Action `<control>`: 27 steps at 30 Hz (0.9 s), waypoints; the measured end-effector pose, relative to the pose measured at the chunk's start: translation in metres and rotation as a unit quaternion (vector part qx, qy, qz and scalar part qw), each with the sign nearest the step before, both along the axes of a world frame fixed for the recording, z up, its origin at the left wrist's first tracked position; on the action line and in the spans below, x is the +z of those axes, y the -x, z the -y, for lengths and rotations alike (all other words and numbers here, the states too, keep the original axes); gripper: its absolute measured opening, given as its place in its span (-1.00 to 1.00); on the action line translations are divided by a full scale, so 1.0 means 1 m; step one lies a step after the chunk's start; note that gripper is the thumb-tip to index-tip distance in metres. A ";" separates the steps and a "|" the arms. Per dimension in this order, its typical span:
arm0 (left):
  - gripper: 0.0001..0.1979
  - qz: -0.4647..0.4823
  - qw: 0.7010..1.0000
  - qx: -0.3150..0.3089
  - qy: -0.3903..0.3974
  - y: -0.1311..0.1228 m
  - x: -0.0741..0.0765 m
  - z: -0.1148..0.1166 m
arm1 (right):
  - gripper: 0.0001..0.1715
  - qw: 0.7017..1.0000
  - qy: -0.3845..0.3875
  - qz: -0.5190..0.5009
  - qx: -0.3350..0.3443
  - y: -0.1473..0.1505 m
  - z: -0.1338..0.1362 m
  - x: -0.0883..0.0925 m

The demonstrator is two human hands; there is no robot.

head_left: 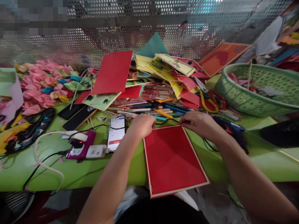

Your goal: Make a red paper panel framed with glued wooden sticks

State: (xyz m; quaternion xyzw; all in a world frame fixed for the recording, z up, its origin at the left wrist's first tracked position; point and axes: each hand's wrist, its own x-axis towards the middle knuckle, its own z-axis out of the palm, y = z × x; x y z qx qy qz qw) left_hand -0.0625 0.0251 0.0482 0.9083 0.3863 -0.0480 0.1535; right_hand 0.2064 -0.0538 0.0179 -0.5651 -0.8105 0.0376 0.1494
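A red card panel [174,158] edged with thin pale strips lies in front of me, its near end hanging over the table's front edge. My left hand [143,125] is closed at the panel's far left corner, its fingertips partly hidden behind the hand. At the far right corner, my right hand [196,123] is curled, with thumb and fingertips pinched on the border. Just beyond both hands lie several pens and markers [140,109]. To the left of my left hand lies a lit phone [116,133]. A dark blue glue gun [230,127] lies right of my right hand.
A purple power strip [87,143] with cables lies on the left of the green table [77,177]. Behind it are pink paper flowers [38,81]. Coloured cards [113,73] and yellow-handled scissors [207,101] are piled at the back. A green basket [259,99] stands at right.
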 end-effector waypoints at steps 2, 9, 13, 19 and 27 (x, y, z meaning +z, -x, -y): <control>-0.81 0.000 1.000 -0.001 -0.002 0.000 -0.001 0.000 | -0.84 1.000 0.012 0.009 -0.002 0.001 -0.001 -0.003; -0.81 -0.017 1.000 0.000 -0.015 -0.001 0.001 0.003 | -0.81 0.998 -0.019 -0.030 -0.050 0.001 0.002 0.009; -0.77 -0.032 0.999 0.000 -0.026 -0.004 0.006 0.007 | -0.75 0.981 -0.071 -0.085 -0.156 -0.014 0.025 0.026; -0.77 -0.014 0.999 -0.008 -0.028 -0.002 0.011 0.007 | -0.72 0.909 -0.089 -0.069 -0.402 -0.066 0.098 0.018; -0.86 0.100 0.995 0.008 -0.006 0.007 0.016 0.000 | -0.46 0.833 -0.003 -0.156 -0.531 -0.089 0.129 -0.020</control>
